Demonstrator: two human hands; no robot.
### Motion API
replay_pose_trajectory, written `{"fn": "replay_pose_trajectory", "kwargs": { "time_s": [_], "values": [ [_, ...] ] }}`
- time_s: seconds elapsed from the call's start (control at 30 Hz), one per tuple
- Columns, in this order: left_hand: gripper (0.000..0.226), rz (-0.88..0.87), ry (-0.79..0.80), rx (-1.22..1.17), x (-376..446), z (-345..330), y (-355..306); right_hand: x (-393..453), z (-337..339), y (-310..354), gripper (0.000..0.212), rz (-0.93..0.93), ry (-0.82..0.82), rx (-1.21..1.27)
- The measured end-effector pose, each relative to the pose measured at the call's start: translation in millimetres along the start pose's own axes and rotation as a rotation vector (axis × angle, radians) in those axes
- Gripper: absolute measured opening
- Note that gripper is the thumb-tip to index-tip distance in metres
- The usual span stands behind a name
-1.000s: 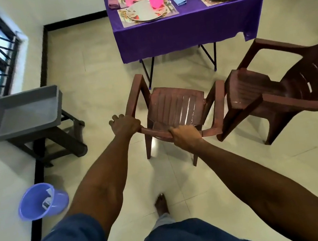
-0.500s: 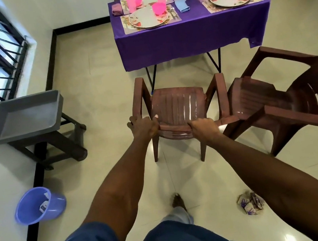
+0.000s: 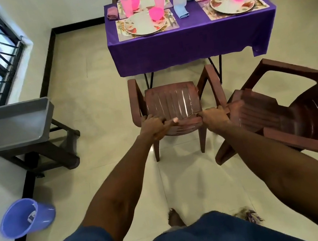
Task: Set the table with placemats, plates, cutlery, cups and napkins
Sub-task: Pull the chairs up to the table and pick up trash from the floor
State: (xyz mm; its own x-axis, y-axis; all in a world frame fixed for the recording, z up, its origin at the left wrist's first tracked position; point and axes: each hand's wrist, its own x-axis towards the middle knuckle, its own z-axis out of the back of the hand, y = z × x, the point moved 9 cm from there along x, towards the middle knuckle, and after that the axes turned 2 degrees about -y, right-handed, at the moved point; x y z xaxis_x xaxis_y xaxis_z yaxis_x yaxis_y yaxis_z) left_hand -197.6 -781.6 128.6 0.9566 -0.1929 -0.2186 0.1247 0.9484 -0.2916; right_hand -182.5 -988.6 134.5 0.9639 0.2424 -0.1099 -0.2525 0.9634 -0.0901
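A pale tiled floor is bounded by white walls with a black skirting, and at the far side stands a folding table draped in a purple cloth. On it four printed placemats are laid, each bearing a round floral plate, the near left plate and the near right plate being the clearest; pink plastic cups are set on or beside the plates, cutlery is seen just right of the near left plate, and folded napkins, among them a light blue one, lie between the settings. The laying itself is therefore judged to be essentially done, with only the seating left to be arranged; whether every place has its cutlery cannot be told. A dark brown moulded plastic armchair is stood on the floor just short of the table's near edge, its seat facing the table and its back toward the camera, so that its front-to-back axis runs near to far. Its backrest top is gripped by both hands: the left hand is curled round the left part with the thumb laid along the rail, and the right hand is closed round the right part. A second brown armchair is stood just to the right, angled leftward. At the left a grey plastic tub rests on a dark stool, and a blue bucket is tipped near the wall.
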Motion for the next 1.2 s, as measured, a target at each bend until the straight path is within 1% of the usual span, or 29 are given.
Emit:
{"fn": "replay_pose_trajectory", "kwargs": {
  "time_s": [0.03, 0.13, 0.17, 0.23, 0.3, 0.37, 0.5, 0.57, 0.63, 0.7, 0.77, 0.83, 0.93, 0.97, 1.03, 1.1, 1.2],
  "values": [
    [0.073, -0.011, 0.033, 0.002, 6, -2, -6, 4, 0, -9, 0.023, -0.003, 0.005, 0.0],
    [0.072, -0.053, 0.058, 0.015, 18, -3, -24, 11, 5, -31, 0.021, 0.021, -0.007, -0.033],
    [0.066, -0.067, 0.051, 0.035, 22, -4, -31, 13, 7, -36, 0.021, 0.035, -0.009, -0.048],
    [0.046, -0.057, 0.011, 0.081, 31, -6, -34, 17, 9, -41, 0.023, 0.046, -0.012, -0.065],
    [0.033, 0.018, -0.024, 0.13, 38, -5, -28, 23, 5, -42, 0.023, 0.051, 0.001, -0.028],
    [0.035, 0.1, -0.043, 0.18, 42, -2, -22, 26, 4, -40, 0.022, 0.078, -0.005, 0.004],
    [0.04, 0.2, -0.013, 0.223, 37, 4, -27, 25, 4, -34, 0.02, 0.18, -0.031, 0.054],
    [0.039, 0.288, -0.006, 0.269, 33, 5, -29, 24, 4, -35, 0.017, 0.244, -0.011, 0.081],
    [0.035, 0.394, -0.047, 0.304, 29, 5, -30, 26, 1, -40, 0.022, 0.314, 0.044, 0.111],
    [0.038, 0.471, -0.106, 0.34, 22, 0, -39, 30, -1, -55, 0.027, 0.351, 0.089, 0.096],
    [0.045, 0.463, -0.163, 0.329, 21, -7, -55, 35, -4, -76, 0.026, 0.321, 0.087, 0.056],
    [0.045, 0.466, -0.198, 0.255, 23, -11, -65, 36, -5, -88, 0.022, 0.282, 0.055, 0.019],
    [0.042, 0.512, -0.164, 0.231, 26, -10, -63, 35, -10, -86, 0.014, 0.248, 0.014, -0.017],
    [0.042, 0.497, -0.158, 0.247, 28, -10, -64, 35, -10, -85, 0.014, 0.25, 0.001, -0.024],
    [0.04, 0.392, -0.134, 0.283, 33, -14, -76, 37, -10, -85, 0.014, 0.286, -0.008, -0.018],
    [0.035, 0.304, -0.15, 0.27, 37, -18, -90, 39, -8, -88, 0.017, 0.325, 0.0, 0.005],
    [0.032, 0.287, -0.159, 0.234, 37, -17, -91, 39, -4, -88, 0.019, 0.336, 0.0, 0.02]
  ]
}}
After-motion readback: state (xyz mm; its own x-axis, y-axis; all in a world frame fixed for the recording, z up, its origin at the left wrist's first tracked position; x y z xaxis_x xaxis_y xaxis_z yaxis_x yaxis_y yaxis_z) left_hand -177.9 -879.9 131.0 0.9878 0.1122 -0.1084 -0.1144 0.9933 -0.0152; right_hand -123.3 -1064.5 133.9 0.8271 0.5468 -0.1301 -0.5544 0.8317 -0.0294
